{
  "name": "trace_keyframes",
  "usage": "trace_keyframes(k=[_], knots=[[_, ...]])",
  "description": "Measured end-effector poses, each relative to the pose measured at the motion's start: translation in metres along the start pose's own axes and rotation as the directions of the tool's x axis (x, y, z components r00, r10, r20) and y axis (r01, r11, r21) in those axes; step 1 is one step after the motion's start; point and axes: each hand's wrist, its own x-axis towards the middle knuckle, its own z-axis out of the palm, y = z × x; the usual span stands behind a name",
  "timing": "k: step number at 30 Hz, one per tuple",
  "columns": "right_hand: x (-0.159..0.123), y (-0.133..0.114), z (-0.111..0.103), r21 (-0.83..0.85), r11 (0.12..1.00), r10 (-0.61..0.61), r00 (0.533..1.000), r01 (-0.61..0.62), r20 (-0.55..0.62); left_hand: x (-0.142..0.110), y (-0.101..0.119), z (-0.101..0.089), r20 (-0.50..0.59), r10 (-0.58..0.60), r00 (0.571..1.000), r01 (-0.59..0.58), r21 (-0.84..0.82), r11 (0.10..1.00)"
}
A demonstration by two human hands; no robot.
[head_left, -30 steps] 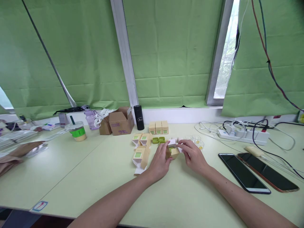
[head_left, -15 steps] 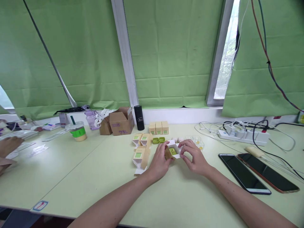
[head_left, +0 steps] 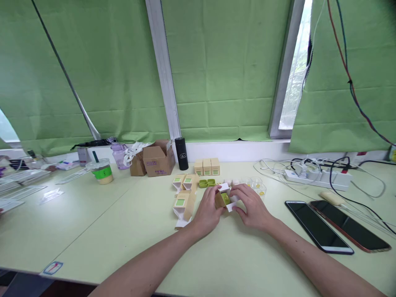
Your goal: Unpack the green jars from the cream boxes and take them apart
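Note:
A small cardboard box with white inner flaps is gripped between the thumb and fingers of my left hand. Its open end faces right, and a green piece shows inside. My right hand is curled at that open end, its thumb and fingers on the white flaps. Just left of my left hand lie several tan boxes with open ends, among them a near box with a green label. Behind my hands stand small green containers and clear cups with yellow bits.
Three closed tan boxes stand behind, near a black bottle and a brown carton. A drink cup is at left. Two phones and a power strip with tangled cables are at right.
My right hand has shifted slightly left over the box's opening, and the flaps have changed angle. Another person's hand at the far left has gone from view.

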Motion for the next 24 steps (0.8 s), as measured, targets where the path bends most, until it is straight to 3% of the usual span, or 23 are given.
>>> trace_keyframes(k=[5, 13, 20, 24], knots=[[-0.001, 0.0, 0.002, 0.152, 0.981, 0.13, 0.99, -0.12, -0.059, -0.002, 0.006, -0.003, 0.02, 0.081, 0.997, -0.083, 0.135, 0.987], [-0.001, -0.006, 0.023, 0.205, 0.895, 0.411, 0.911, -0.395, -0.041, -0.005, 0.01, -0.002, 0.082, 0.177, 0.981, -0.195, 0.363, 0.911], [0.002, -0.01, 0.027, 0.313, 0.83, 0.496, 0.868, -0.462, -0.034, -0.005, 0.014, -0.002, 0.092, 0.185, 0.978, -0.206, 0.43, 0.879], [0.003, -0.01, 0.025, 0.399, 0.81, 0.491, 0.869, -0.431, -0.059, -0.005, 0.011, -0.003, 0.069, 0.212, 0.975, -0.219, 0.458, 0.862]])
